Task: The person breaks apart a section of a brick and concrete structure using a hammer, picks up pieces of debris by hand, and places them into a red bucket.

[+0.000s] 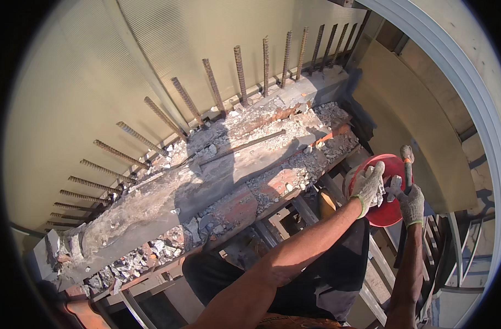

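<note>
Both my hands wear pale knitted work gloves and are over a red bucket (383, 220) at the right. My left hand (366, 187) bends over its left side, closed around pale rubble fragments (379, 198); its fingers are partly hidden. My right hand (411, 205) is at the bucket's right edge, wrapped round a short hand tool (408, 174) with a dark shaft, an orange band and a dusty, rounded upper end. Beside my right fingers is a flat grey piece (394, 187); I cannot tell whether it belongs to the tool. The bucket's contents are mostly hidden.
A broken concrete ledge (217, 181) strewn with rubble (151, 257) runs diagonally ahead. Several upright ribbed steel bars (239, 77) line its back, before a pale corrugated panel (80, 82). A loose rod (242, 147) lies on top. Metal slats with gaps (305, 209) lie below me.
</note>
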Demonstrator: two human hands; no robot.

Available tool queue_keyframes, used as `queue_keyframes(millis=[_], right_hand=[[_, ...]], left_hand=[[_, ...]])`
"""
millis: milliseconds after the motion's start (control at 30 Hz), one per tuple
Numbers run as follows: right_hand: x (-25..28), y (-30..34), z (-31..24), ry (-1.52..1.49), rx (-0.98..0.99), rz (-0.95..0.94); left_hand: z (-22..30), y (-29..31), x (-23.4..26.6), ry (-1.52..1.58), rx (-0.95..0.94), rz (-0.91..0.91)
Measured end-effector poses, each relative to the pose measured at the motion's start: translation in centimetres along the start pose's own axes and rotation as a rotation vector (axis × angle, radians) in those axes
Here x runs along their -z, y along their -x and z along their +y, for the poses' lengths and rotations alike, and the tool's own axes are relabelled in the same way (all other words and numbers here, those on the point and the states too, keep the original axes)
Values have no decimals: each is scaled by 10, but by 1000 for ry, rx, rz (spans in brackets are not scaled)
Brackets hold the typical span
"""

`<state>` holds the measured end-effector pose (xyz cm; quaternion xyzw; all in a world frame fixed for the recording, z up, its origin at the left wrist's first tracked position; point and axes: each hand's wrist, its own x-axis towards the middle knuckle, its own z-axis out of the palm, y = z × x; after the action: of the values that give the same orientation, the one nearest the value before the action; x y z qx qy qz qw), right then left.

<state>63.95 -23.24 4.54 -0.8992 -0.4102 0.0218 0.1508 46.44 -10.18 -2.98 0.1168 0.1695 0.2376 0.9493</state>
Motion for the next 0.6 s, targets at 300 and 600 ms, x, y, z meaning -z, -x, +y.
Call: queue_keyframes(millis=[300, 600], right_hand=[[-53, 76, -97, -271, 324, -470], [-40, 138, -241, -208, 759, -717]], left_hand=[[62, 191, 89, -1249, -710, 416], [238, 689, 214, -1689, -820, 2223]])
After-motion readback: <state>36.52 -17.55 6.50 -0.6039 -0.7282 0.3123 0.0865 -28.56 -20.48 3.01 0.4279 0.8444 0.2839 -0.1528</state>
